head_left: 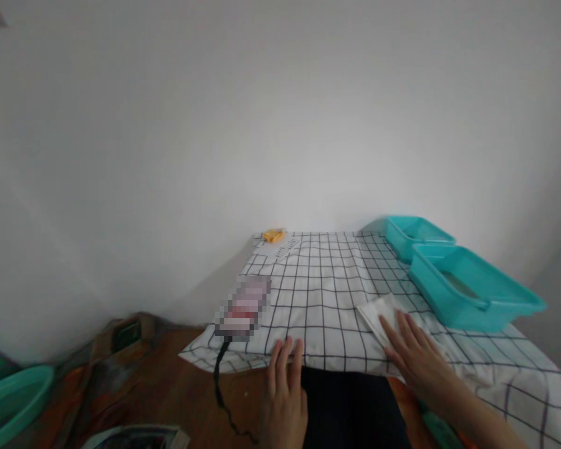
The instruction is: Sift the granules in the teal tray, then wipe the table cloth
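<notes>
My right hand [418, 357] lies flat, fingers stretched out, on a small folded white cloth [379, 310] near the front edge of a table covered with a white black-checked cloth [322, 293]. My left hand [285, 390] rests at the front edge of that table, fingers straight and together, holding nothing. A blurred flat device [244, 307] with a dark cable [219, 386] lies left of my left hand.
Two teal plastic tubs, one [477, 288] near and one [414, 234] behind it, stand at the table's right. A yellow object [273, 235] and a white comb-like thing [287, 250] lie at the far edge. A teal basin [9, 402] sits on the floor at left.
</notes>
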The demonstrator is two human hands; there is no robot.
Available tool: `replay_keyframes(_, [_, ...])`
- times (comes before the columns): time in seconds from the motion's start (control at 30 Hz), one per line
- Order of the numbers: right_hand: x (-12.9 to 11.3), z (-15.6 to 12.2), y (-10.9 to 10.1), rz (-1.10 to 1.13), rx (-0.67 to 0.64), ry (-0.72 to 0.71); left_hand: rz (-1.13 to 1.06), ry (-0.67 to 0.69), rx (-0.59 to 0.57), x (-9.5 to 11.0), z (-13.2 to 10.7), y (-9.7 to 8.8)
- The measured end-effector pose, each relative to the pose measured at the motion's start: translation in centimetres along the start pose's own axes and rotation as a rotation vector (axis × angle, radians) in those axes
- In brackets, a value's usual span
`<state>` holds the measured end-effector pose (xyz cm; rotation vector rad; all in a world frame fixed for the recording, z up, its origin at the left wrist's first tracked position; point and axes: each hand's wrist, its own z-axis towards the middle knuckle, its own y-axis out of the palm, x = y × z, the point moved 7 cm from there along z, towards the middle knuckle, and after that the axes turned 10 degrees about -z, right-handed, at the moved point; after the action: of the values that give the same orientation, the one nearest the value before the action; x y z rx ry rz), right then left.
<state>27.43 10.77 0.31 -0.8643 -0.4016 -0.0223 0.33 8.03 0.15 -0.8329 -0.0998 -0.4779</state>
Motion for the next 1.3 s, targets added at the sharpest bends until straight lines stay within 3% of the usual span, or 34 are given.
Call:
replay_keyframes(0.1, [-1.4, 1.5, -0.2, 0.102, -0.045, 0.035, 0.012, 0.002, 0.010, 0.2, 0.1, -0.1])
replay_keyframes(0.33, [-12.0, 7.3, -4.3, 0.412, -0.214, -0.234, 0.037, 0.007, 0.059, -0.7, -0.9, 1.3])
replay_keyframes(0.47, [-15.2, 8.2, -6.1, 0.473, -0.190, -0.260, 0.063, 0.044, 0.070, -1.4, -1.7, 1.8])
replay_keyframes(0.6, [-13.3, 7.0, -5.4, 0.394, -0.152, -0.176, 0.063, 0.017, 0.011, -0.9, -1.0, 0.8])
replay_keyframes(0.67, [-10.4, 5.6, -4.5, 0.318, -0.121, -0.096, 0.059, 0.000, -0.018, -0.5, -0.4, 0.3])
replay_keyframes(0.87, [1.2, -0.4, -1.2, 0.095, -0.034, 0.144, 0.029, 0.008, -0.020, -0.1, -0.1, -0.2])
replay_keyframes(0.97, [3.7, -1.4, 0.0, 0.058, -0.062, 0.165, 0.018, 0.017, -0.013, -0.1, 0.0, -0.1])
replay_keyframes(1.1, [1.9, 1.0, 0.2, 0.074, -0.129, 0.175, 0.010, 0.009, 0.006, 0.2, 0.3, -0.2])
replay_keyframes(1.3, [-7.4, 6.7, -3.2, 0.314, -0.239, -0.046, 0.020, 0.024, 0.010, 0.1, 0.3, -0.1])
